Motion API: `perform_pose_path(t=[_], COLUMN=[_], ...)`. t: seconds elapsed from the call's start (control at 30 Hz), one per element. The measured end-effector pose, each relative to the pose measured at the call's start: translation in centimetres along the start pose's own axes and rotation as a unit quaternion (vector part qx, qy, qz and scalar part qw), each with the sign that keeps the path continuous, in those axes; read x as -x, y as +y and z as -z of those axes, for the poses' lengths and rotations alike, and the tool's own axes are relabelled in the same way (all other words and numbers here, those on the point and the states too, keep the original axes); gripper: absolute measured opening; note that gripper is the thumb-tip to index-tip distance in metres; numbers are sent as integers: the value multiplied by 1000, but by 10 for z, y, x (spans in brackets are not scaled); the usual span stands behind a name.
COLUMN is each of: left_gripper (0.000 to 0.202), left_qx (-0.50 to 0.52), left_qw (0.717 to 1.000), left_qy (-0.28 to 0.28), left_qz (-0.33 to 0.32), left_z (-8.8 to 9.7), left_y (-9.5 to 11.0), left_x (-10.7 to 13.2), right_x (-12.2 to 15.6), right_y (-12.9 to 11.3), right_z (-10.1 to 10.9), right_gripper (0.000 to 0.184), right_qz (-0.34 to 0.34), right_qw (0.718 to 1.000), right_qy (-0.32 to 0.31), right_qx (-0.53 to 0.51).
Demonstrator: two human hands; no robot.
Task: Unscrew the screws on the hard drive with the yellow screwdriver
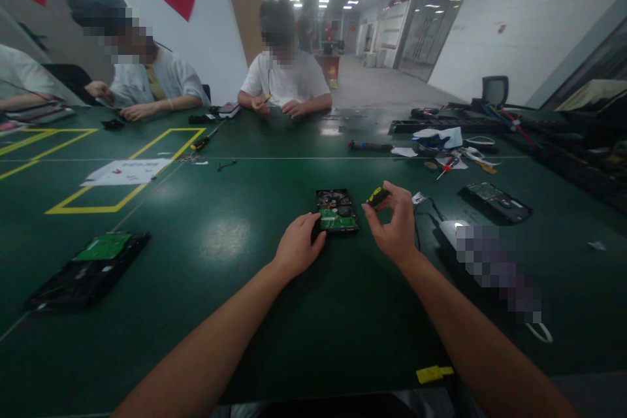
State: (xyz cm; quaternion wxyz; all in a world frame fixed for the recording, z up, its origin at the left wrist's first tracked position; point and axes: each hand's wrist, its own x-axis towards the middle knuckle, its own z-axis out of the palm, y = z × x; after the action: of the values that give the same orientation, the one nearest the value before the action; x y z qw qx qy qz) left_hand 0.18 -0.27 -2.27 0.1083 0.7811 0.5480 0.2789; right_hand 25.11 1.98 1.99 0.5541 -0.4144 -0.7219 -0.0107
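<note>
A hard drive lies circuit-board side up on the green table, its green board towards me. My left hand rests at its near left corner, fingers curled against the edge, holding it. My right hand hovers just right of the drive, fingers pinched round a small screwdriver with a yellow and black handle. The tool's tip is hidden.
Another drive lies to the right, and a third drive at the near left. Tools, cloths and cables crowd the far right. A paper sheet lies in yellow floor-tape lines. Two people sit across the table.
</note>
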Motion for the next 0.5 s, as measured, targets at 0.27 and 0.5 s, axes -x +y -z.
perform_pose_path(t=[0.27,0.5], left_gripper=[48,48], left_qx=[-1,-3], left_qw=[1000,1000], left_qy=[-1,2], left_qz=[-4,-5], left_z=[1,1], left_y=[1,0], left_x=[-1,0], right_x=[-2,-2], right_y=[-4,-4], right_z=[1,3], right_gripper=[68,68], right_qz=[14,13], right_qw=[999,1000], right_qy=[-22,-22], right_qx=[19,16])
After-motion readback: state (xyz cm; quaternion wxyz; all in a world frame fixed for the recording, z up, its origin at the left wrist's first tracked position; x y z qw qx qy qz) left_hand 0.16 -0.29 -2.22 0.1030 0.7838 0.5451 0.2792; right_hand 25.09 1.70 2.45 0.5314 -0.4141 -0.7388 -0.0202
